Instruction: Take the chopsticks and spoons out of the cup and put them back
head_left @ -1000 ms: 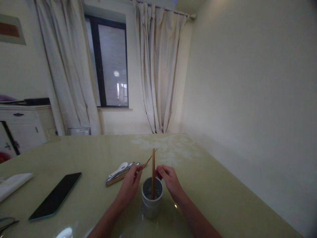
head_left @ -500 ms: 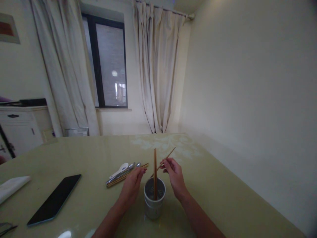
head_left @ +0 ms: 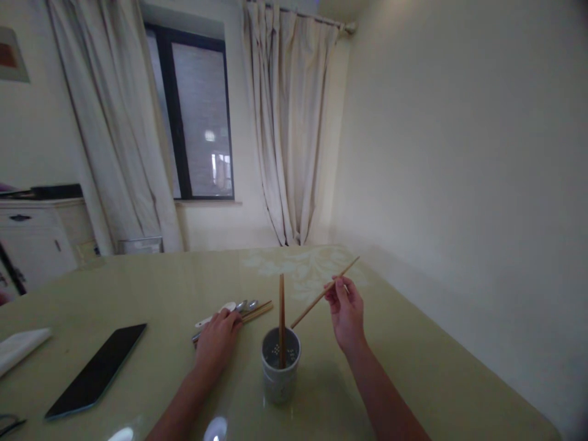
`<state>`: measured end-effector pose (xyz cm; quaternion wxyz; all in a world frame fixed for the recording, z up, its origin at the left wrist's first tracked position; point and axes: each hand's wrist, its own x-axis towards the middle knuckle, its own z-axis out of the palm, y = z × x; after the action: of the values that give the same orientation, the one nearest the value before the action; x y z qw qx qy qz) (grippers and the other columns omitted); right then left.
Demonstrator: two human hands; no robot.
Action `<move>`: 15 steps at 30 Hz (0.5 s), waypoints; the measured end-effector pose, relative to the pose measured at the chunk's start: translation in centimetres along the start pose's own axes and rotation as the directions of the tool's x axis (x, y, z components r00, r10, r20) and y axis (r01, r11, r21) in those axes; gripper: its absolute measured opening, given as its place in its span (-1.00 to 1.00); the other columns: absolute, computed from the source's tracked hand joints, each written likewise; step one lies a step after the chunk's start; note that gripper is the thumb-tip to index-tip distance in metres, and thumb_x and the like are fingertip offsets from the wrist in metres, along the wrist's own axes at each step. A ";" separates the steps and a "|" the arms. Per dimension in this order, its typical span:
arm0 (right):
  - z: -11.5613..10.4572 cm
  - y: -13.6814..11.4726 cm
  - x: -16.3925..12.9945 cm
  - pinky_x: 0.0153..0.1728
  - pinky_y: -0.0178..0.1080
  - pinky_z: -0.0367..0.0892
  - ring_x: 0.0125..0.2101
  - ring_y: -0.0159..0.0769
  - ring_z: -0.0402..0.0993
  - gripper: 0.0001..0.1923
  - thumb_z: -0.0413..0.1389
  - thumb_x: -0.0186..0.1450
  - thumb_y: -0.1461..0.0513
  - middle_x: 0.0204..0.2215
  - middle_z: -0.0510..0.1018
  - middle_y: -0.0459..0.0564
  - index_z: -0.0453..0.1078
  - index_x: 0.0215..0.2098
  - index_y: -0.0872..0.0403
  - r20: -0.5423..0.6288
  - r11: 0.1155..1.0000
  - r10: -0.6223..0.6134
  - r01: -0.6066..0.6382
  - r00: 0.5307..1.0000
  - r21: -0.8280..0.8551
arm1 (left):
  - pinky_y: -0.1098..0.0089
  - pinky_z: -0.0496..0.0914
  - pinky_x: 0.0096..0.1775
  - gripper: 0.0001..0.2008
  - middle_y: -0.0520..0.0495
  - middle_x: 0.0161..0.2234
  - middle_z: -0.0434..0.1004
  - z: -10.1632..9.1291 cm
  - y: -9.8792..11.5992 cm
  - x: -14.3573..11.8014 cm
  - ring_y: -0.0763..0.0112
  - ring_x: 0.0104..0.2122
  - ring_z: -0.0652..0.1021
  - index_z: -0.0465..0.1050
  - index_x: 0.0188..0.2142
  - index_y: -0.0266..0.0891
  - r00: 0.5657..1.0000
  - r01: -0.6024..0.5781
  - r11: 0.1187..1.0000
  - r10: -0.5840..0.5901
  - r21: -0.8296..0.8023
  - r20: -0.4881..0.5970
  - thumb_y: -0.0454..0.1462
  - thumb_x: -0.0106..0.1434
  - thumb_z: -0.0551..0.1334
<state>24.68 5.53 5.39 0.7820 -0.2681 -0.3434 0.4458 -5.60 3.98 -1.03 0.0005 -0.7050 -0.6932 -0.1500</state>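
Note:
In my right hand (head_left: 344, 309) a wooden chopstick (head_left: 316, 300) is pinched, slanting down left so that its lower end is near the rim of a grey cup (head_left: 280, 389). Several small holes show inside the cup. A pair of wooden chopsticks (head_left: 282, 312) stands upright in it. My left hand (head_left: 219, 340) bends over a pile to the left of the cup; its fingertips are partly hidden. From under that hand stick out more chopsticks (head_left: 258, 312), metal spoons (head_left: 250, 304) and a white spoon (head_left: 202, 323).
A black tablet (head_left: 98, 370) lies on the green-topped table (head_left: 160, 294) at left, with a white object (head_left: 21, 349) beyond it. Along the right side runs a wall (head_left: 459, 184). Curtains (head_left: 294, 135) and a window (head_left: 202, 116) are behind the table.
My left hand has moved left from beside the cup onto the pile. My right hand has drawn the chopstick up and right, away from the cup. The view has shifted slightly.

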 end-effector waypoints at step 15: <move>1.6 1.5 -3.4 -0.38 -0.24 0.43 -0.47 -0.29 0.49 -0.66 0.42 0.21 -0.05 -0.47 0.67 -0.01 0.71 -0.27 0.05 0.362 0.935 0.125 0.013 0.924 -0.355 | 0.22 0.38 0.04 -0.78 -0.20 -0.08 0.62 1.3 -0.6 0.0 0.09 -0.01 0.57 0.54 -0.18 -0.19 0.999 -0.032 0.995 0.030 -0.098 -0.020 -0.21 0.41 0.12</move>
<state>21.40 3.42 4.24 0.6270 -0.3220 -0.5539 0.4432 -5.94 4.24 -2.43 -0.0255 -0.7135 -0.6738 -0.1903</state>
